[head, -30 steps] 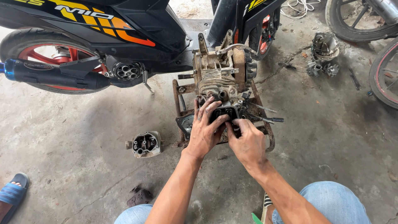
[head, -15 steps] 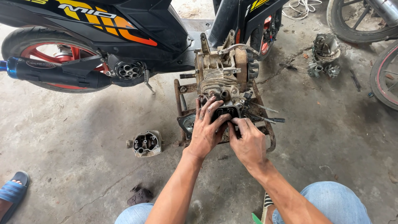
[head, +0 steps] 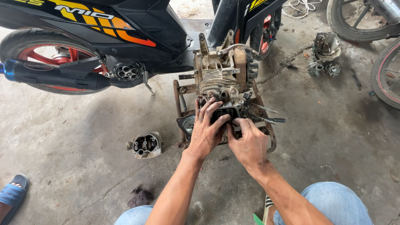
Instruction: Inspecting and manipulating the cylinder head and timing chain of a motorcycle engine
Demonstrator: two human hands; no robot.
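Head view: engine [head: 223, 77] sitting on rusty metal stand [head: 180, 102] on concrete floor [head: 62, 166], just beside black scooter [head: 125, 29]. Long axis running away from person; open near end facing person.

Left hand [head: 205, 132] pressing dark cylinder head [head: 227, 111] against near end, fingers spread apart over its top. Right hand [head: 249, 143] gripping its lower edge, fingertips curled together.

Progress, judged: head looking seated, not yet fastened. Second loose engine part [head: 146, 144] lying on floor, well apart.

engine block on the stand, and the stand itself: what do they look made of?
Engine block: probably cast metal, likely aluminium; dull tan-grey, grimy, with cooling fins. Stand: looks like steel bar, rusted brown, no paint showing. Left hand and right hand rest on the block's dark near end.
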